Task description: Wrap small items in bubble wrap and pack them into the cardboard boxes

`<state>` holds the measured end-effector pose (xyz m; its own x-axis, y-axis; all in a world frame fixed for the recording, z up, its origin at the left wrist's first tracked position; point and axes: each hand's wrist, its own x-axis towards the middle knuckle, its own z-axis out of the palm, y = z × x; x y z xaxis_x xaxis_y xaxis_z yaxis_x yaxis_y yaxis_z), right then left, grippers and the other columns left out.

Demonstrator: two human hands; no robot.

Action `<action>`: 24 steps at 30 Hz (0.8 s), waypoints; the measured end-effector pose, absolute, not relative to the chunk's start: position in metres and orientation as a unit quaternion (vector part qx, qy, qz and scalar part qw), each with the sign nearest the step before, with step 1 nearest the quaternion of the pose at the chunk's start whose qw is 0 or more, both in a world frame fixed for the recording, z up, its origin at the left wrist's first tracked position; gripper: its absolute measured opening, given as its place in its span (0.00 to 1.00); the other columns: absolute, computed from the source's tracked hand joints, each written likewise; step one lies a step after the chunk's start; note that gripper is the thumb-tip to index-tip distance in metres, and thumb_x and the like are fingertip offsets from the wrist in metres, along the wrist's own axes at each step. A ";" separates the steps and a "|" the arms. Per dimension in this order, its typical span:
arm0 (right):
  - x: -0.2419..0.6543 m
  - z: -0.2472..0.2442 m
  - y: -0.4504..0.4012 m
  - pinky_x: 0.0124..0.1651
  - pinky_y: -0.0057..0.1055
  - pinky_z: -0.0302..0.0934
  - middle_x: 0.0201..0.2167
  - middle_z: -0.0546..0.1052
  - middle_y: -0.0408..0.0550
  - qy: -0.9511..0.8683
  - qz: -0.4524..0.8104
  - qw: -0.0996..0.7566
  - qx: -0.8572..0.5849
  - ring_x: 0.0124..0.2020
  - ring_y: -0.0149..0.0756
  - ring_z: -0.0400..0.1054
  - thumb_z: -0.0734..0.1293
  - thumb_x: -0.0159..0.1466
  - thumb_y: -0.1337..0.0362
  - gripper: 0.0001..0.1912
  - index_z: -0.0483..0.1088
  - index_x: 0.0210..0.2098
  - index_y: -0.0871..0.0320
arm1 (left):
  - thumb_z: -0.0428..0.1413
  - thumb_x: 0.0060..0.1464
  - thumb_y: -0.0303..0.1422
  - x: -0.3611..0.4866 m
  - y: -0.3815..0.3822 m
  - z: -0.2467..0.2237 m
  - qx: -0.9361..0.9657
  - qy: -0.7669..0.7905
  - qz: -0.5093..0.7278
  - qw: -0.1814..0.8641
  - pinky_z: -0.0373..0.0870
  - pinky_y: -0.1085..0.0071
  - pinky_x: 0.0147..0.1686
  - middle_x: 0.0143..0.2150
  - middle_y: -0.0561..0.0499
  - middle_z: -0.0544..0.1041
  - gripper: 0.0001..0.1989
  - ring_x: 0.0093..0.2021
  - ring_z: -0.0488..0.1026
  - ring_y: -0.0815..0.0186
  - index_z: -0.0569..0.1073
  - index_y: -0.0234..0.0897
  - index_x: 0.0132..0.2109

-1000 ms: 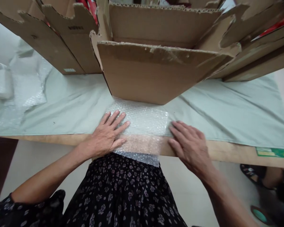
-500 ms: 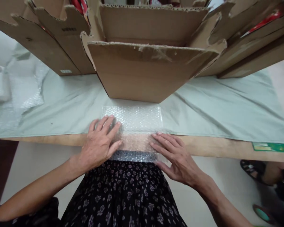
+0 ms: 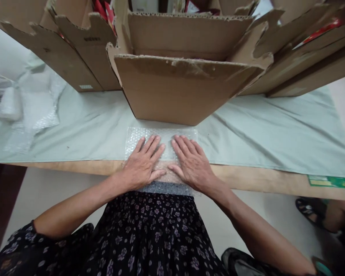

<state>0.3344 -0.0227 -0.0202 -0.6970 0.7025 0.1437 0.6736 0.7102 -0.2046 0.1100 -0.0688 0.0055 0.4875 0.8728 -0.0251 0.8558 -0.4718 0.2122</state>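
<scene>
A clear sheet of bubble wrap [image 3: 167, 153] lies across the table's front edge, its near end hanging over the side by my dress. My left hand [image 3: 142, 163] rests flat on the left part of the sheet, fingers spread. On the right part lies my right hand [image 3: 192, 163], palm down, its thumb stretched toward the left one. Neither hand grips anything. Just behind the sheet stands a cardboard box [image 3: 186, 88] with torn upper edges.
More cardboard boxes [image 3: 87, 53] line the back, some with red packets. Crumpled bubble wrap [image 3: 36, 101] lies at left on the pale green cloth [image 3: 270, 134]. A green card [image 3: 330, 181] is at the wooden edge. A person's foot in a sandal [image 3: 312, 209] shows lower right.
Both hands have moved inward and forward on the bubble wrap, closer to each other. The view has shifted slightly.
</scene>
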 end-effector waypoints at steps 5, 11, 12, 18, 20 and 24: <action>0.381 -0.017 -0.029 0.76 0.56 0.48 0.77 0.57 0.59 -0.901 0.035 0.099 -0.421 0.76 0.54 0.54 0.55 0.76 0.42 0.41 0.41 0.80 0.54 | 0.53 0.67 0.56 0.092 -0.073 0.002 0.844 0.518 0.068 0.118 0.44 0.36 0.75 0.79 0.29 0.52 0.41 0.80 0.46 0.38 0.55 0.33 0.75; 0.438 -0.003 -0.083 0.73 0.56 0.54 0.74 0.62 0.62 -0.899 0.030 0.135 -0.414 0.75 0.57 0.57 0.64 0.73 0.44 0.46 0.43 0.80 0.56 | 0.52 0.67 0.58 0.040 -0.107 0.018 0.877 0.451 0.080 0.145 0.42 0.44 0.78 0.81 0.34 0.49 0.48 0.81 0.45 0.43 0.42 0.38 0.80; 0.440 -0.004 -0.092 0.72 0.55 0.56 0.74 0.62 0.61 -0.904 0.032 0.143 -0.401 0.75 0.57 0.58 0.67 0.72 0.46 0.47 0.44 0.80 0.55 | 0.54 0.65 0.58 0.031 -0.113 0.021 0.884 0.437 0.077 0.149 0.42 0.45 0.78 0.81 0.35 0.49 0.50 0.81 0.46 0.43 0.42 0.40 0.80; 0.416 -0.014 -0.087 0.71 0.53 0.60 0.73 0.65 0.56 -0.918 0.063 0.161 -0.357 0.74 0.52 0.60 0.66 0.73 0.59 0.34 0.58 0.75 0.51 | 0.65 0.60 0.37 0.018 -0.120 0.027 0.903 0.405 0.015 0.142 0.45 0.43 0.78 0.80 0.36 0.52 0.49 0.80 0.51 0.43 0.47 0.43 0.79; 0.408 -0.011 -0.076 0.69 0.52 0.62 0.70 0.70 0.53 -0.920 0.099 0.177 -0.335 0.72 0.49 0.63 0.63 0.74 0.65 0.26 0.66 0.70 0.50 | 0.65 0.58 0.33 0.018 -0.116 0.026 0.903 0.404 0.017 0.145 0.44 0.41 0.77 0.80 0.37 0.54 0.49 0.80 0.51 0.43 0.49 0.43 0.79; 0.404 0.004 -0.066 0.61 0.46 0.70 0.58 0.81 0.50 -0.885 0.205 0.249 -0.335 0.61 0.43 0.75 0.60 0.75 0.68 0.21 0.74 0.63 0.51 | 0.62 0.61 0.32 0.017 -0.113 0.023 0.885 0.414 0.120 0.177 0.52 0.40 0.76 0.74 0.38 0.67 0.39 0.75 0.62 0.47 0.60 0.42 0.75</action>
